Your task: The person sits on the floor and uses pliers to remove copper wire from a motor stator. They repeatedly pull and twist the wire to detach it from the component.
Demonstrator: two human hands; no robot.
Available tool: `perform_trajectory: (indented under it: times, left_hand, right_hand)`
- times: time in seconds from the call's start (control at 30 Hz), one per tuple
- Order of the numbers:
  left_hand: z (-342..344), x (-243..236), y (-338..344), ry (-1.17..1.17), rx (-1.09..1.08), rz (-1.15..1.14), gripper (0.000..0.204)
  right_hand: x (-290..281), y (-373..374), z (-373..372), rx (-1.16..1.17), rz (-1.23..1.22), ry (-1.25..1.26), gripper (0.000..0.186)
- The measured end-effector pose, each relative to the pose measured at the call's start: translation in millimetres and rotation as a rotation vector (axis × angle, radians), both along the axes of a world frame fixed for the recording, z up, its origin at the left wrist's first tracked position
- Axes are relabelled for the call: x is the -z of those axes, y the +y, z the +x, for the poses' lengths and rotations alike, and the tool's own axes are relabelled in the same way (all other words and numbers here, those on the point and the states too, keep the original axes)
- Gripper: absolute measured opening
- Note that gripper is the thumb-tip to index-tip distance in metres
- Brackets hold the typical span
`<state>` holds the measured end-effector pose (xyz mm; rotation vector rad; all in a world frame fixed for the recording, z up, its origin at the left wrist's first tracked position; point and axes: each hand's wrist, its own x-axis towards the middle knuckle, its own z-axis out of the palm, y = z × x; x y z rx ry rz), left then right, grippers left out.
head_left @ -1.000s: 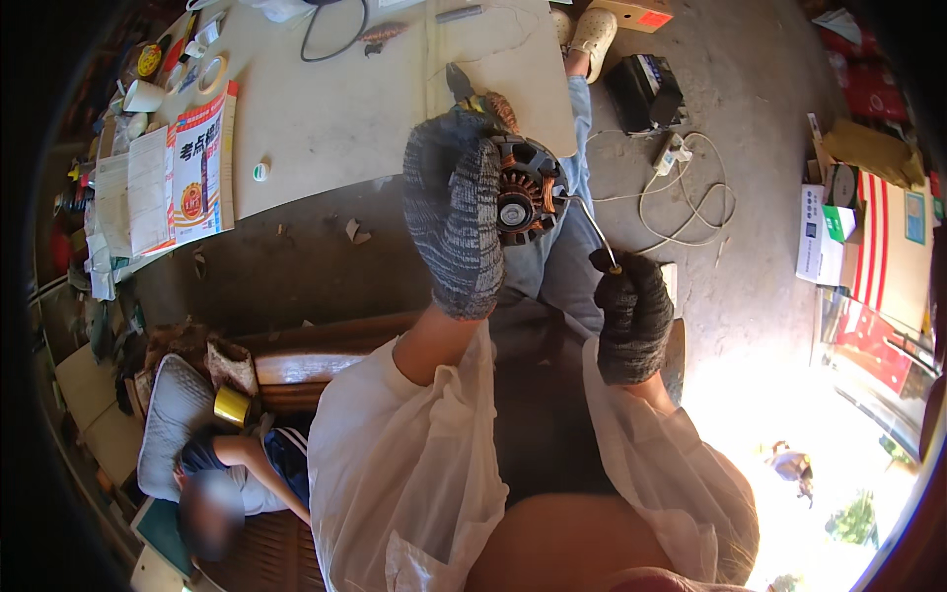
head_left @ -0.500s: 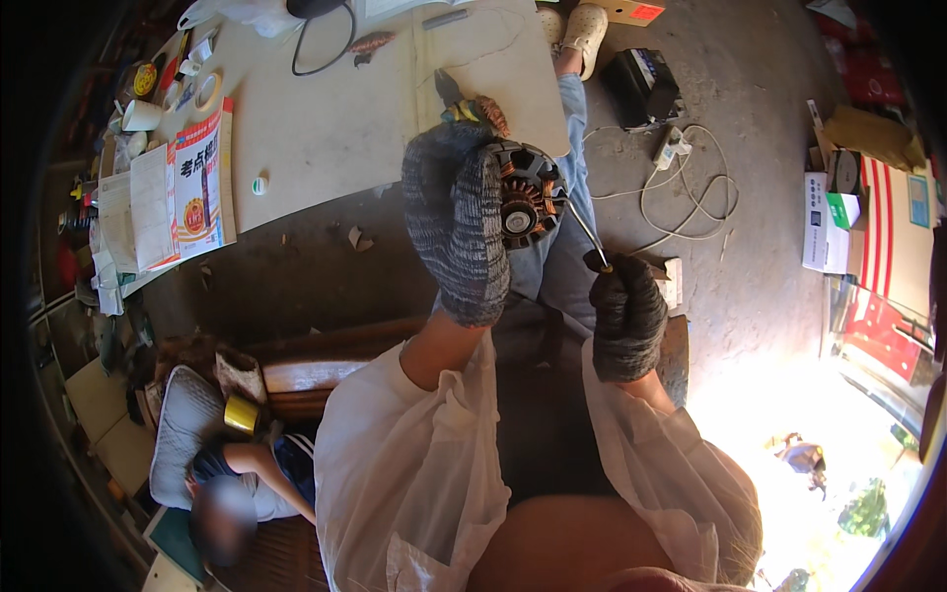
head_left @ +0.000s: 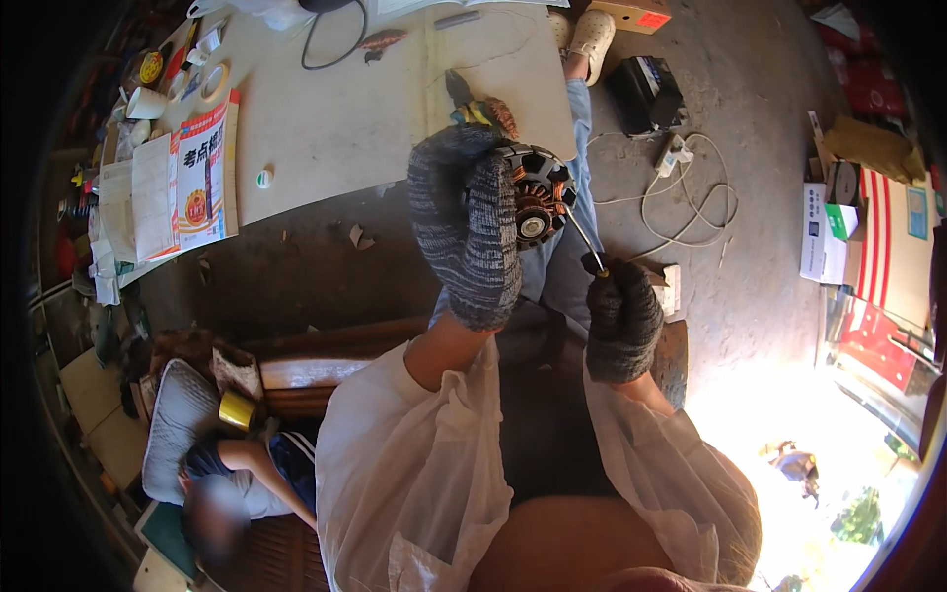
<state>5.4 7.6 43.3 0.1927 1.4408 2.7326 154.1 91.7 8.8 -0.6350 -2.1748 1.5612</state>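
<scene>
My left hand [head_left: 464, 222], in a grey knitted glove, is closed around the side of a round motor part [head_left: 541, 197] with copper windings and dark pole pieces. My right hand [head_left: 623, 316], in a dark glove, grips a screwdriver-like tool [head_left: 590, 245] with a thin metal shaft, its far end at the part's right side; whether it touches is hard to tell. Just beyond my left hand, pliers [head_left: 462, 91] and a reddish-brown bundle [head_left: 501, 116] lie on the pale table [head_left: 326, 128], partly hidden by the glove.
Papers [head_left: 197, 178], tape rolls [head_left: 215, 79] and a cup [head_left: 146, 104] crowd the table's left. A black battery-like box [head_left: 641, 94], power strip [head_left: 674, 155] and loose cable lie on the floor [head_left: 730, 296]. Another person [head_left: 256, 469] lies at lower left. Boxes [head_left: 829, 237] stand right.
My left hand and the motor part have shifted slightly right and down. The tool and my right hand have moved a little left, the shaft staying at the part's right side.
</scene>
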Motion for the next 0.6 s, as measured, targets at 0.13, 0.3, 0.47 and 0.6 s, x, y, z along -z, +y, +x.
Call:
perform_trajectory:
  times: [0.13,0.3,0.47,0.6]
  left_hand:
    - [0.3,8.7,3.2,0.038,-0.002,-0.027,0.018]
    - [3.3,8.9,1.3,0.059,-0.005,-0.039,0.018]
    - [7.3,5.0,1.2,0.093,-0.015,-0.071,0.018]
    - [9.6,12.2,5.5,0.102,-0.003,-0.069,0.018]
  right_hand:
    - [8.6,-13.4,-1.9,0.094,-0.049,0.007,0.029]
    - [7.6,-28.2,-10.4,0.101,-0.031,0.058,0.023]
    - [18.6,-36.5,-9.2,0.161,-0.365,0.118,0.030]
    - [15.7,-39.6,-16.7,0.268,-0.540,0.081,0.028]
